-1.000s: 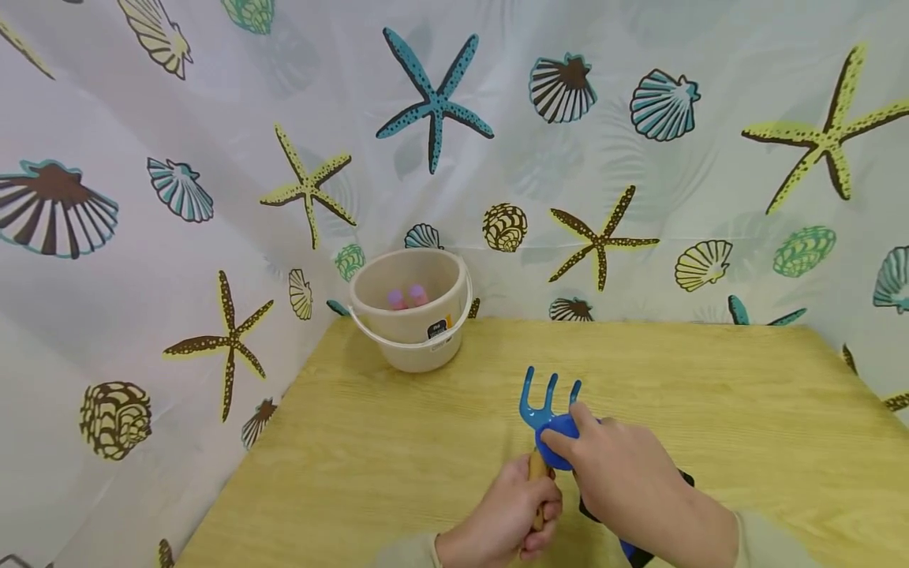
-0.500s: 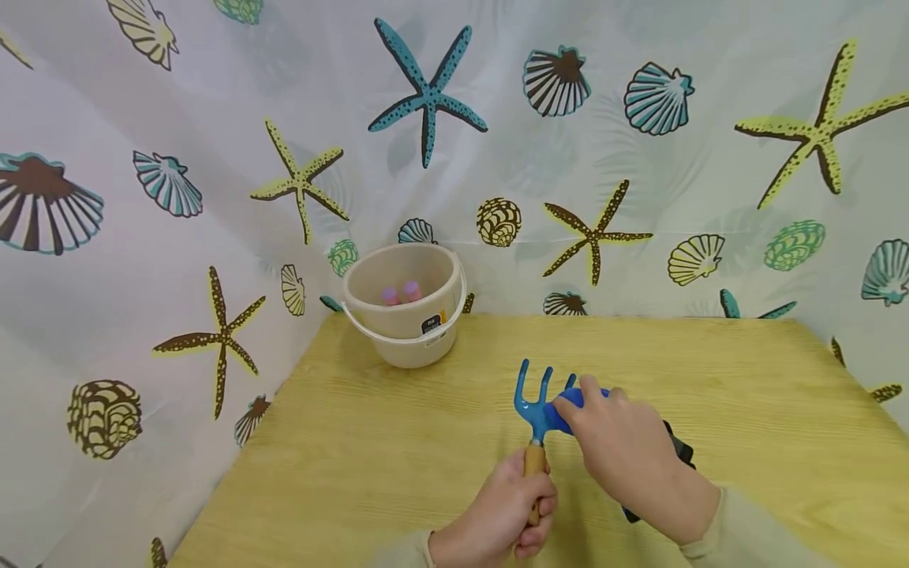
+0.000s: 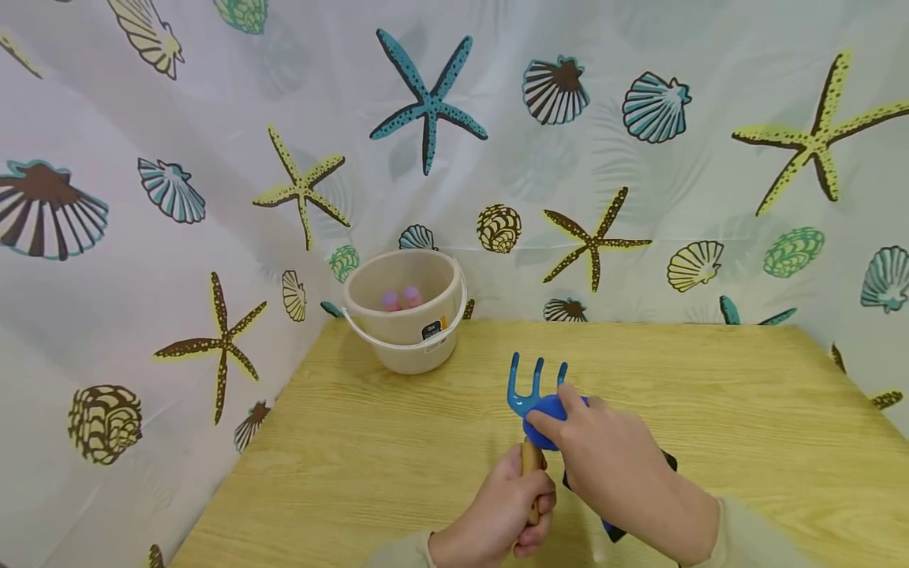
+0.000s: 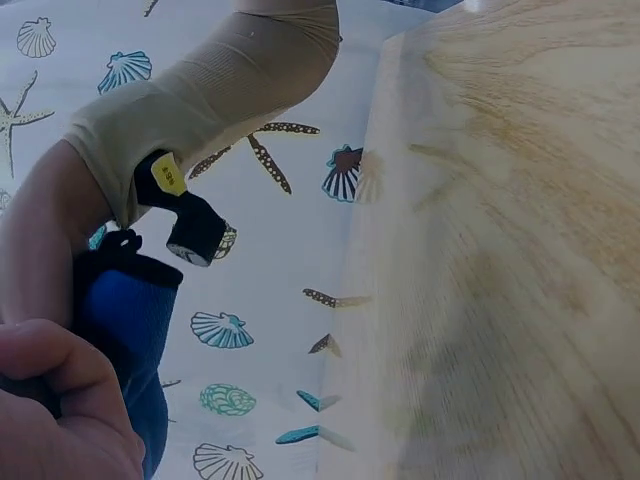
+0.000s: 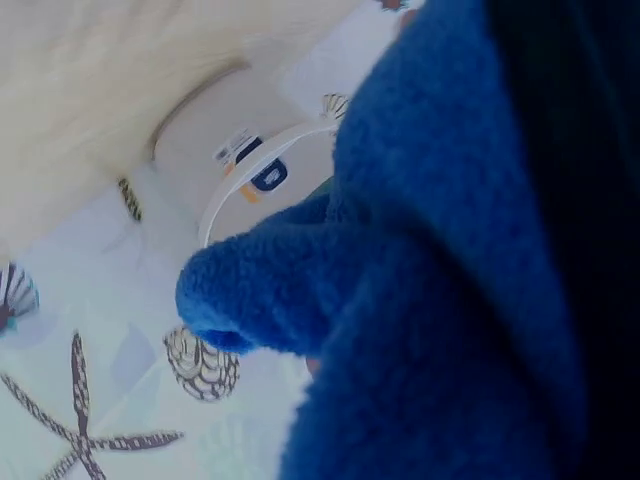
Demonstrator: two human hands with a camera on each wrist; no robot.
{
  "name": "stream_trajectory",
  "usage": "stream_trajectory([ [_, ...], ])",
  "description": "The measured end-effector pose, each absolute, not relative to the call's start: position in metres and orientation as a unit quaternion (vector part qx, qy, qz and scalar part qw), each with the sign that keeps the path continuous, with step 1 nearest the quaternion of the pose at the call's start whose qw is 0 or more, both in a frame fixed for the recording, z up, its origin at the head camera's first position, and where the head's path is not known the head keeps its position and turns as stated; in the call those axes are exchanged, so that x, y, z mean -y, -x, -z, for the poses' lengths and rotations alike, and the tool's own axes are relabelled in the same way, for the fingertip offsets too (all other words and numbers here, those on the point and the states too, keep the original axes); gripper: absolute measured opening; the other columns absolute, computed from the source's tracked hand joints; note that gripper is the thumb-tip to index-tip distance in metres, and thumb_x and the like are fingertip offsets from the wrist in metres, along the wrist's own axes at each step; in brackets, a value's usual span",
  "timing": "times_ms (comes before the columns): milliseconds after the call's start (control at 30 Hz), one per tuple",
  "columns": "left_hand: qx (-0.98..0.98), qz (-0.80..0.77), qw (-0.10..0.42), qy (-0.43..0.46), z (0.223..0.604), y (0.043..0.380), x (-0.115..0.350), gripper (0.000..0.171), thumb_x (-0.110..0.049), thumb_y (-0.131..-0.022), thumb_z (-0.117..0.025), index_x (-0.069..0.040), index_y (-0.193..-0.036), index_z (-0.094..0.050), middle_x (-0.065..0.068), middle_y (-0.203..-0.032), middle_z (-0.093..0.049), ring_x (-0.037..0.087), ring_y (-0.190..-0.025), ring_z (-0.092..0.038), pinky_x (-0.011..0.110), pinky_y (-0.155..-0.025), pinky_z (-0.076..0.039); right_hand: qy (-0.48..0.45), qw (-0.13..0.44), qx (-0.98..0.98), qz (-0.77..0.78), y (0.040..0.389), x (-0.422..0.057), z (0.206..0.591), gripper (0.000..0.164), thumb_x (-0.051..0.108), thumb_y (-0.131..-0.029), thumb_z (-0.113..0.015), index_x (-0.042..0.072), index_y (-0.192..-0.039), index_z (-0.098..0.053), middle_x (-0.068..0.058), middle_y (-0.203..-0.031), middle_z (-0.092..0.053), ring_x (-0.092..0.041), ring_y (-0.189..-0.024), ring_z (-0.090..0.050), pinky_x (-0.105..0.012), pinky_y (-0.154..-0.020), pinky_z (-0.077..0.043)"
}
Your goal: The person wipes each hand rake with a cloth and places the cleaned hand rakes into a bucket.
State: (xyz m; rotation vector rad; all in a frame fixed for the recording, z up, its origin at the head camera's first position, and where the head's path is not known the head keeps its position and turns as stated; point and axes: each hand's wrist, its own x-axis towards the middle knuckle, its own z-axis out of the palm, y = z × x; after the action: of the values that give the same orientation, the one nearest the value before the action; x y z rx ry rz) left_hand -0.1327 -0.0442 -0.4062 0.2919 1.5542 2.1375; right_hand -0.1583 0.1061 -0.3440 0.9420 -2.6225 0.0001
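My left hand point(image 3: 507, 501) grips the wooden handle point(image 3: 531, 473) of a small blue three-pronged garden hand fork point(image 3: 524, 404), prongs pointing away from me. My right hand point(image 3: 625, 465) pinches a fuzzy blue cloth point(image 3: 545, 422) with black trim against the fork's metal, around the base of its prongs. The cloth hides the fork's neck and part of the right prong. Its lower end hangs beneath the right hand. In the right wrist view the plush cloth point(image 5: 430, 300) fills much of the picture; the left wrist view shows its blue side point(image 4: 125, 320) beside a black edge.
A beige bucket point(image 3: 389, 325) with a white handle stands at the table's back left. Inside are two pink-and-lilac items point(image 3: 412, 297). A white curtain point(image 3: 319, 95) printed with shells and starfish borders the wood-grain table point(image 3: 369, 450) at the back and sides.
The right hand and cloth have gone up to the right along the prongs, then come back down left over the fork's neck. The fork has shifted slightly left, still in the left hand.
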Motion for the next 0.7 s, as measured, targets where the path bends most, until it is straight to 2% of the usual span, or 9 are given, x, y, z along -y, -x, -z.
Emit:
stream_trajectory([
  [100,-0.572,-0.775,0.246,-0.107,0.404,0.131,0.044,0.006,-0.002,-0.086,-0.045,-0.006,-0.085,-0.041,-0.006,-0.043,-0.036,0.01,-0.03,-0.025,0.022,-0.026,-0.022,-0.335,0.182,0.925,0.002,0.167,-0.104,0.342,0.051,0.012,-0.06,-0.082,0.024,-0.108,-0.069,-0.017,-0.107,-0.06,-0.025,-0.061,-0.058,-0.031,-0.033,-0.045],
  [233,-0.578,-0.773,0.251,-0.077,0.404,0.129,0.043,0.013,-0.002,-0.083,-0.045,-0.005,-0.093,-0.037,-0.005,-0.049,-0.039,0.009,-0.032,-0.025,0.021,-0.028,-0.021,-0.338,0.16,0.927,0.007,0.175,-0.1,0.34,0.046,0.013,-0.063,-0.081,0.027,-0.106,-0.072,-0.017,-0.106,-0.06,-0.02,-0.054,-0.054,-0.027,-0.032,-0.041],
  [500,-0.591,-0.757,0.273,-0.045,0.407,0.125,0.039,0.013,-0.002,-0.083,-0.046,-0.005,-0.092,-0.038,-0.003,-0.051,-0.04,0.009,-0.033,-0.024,0.021,-0.029,-0.018,-0.34,0.165,0.925,0.031,0.192,-0.094,0.342,0.025,0.014,-0.074,-0.075,0.028,-0.094,-0.072,-0.009,-0.085,-0.055,-0.016,-0.042,-0.041,-0.028,-0.03,-0.04],
  [567,-0.593,-0.757,0.271,-0.047,0.409,0.125,0.039,0.013,-0.001,-0.083,-0.046,-0.005,-0.092,-0.038,-0.004,-0.05,-0.039,0.009,-0.033,-0.024,0.021,-0.028,-0.018,-0.345,0.166,0.924,0.027,0.194,-0.093,0.344,0.025,0.015,-0.075,-0.075,0.028,-0.095,-0.072,-0.01,-0.086,-0.055,-0.016,-0.043,-0.042,-0.029,-0.031,-0.042],
  [700,-0.588,-0.764,0.259,-0.057,0.409,0.127,0.041,0.01,-0.002,-0.083,-0.046,-0.006,-0.089,-0.038,-0.004,-0.047,-0.036,0.009,-0.031,-0.022,0.022,-0.027,-0.018,-0.359,0.162,0.919,0.015,0.194,-0.095,0.344,0.037,0.013,-0.068,-0.079,0.028,-0.101,-0.071,-0.012,-0.091,-0.057,-0.02,-0.051,-0.053,-0.031,-0.037,-0.048],
])
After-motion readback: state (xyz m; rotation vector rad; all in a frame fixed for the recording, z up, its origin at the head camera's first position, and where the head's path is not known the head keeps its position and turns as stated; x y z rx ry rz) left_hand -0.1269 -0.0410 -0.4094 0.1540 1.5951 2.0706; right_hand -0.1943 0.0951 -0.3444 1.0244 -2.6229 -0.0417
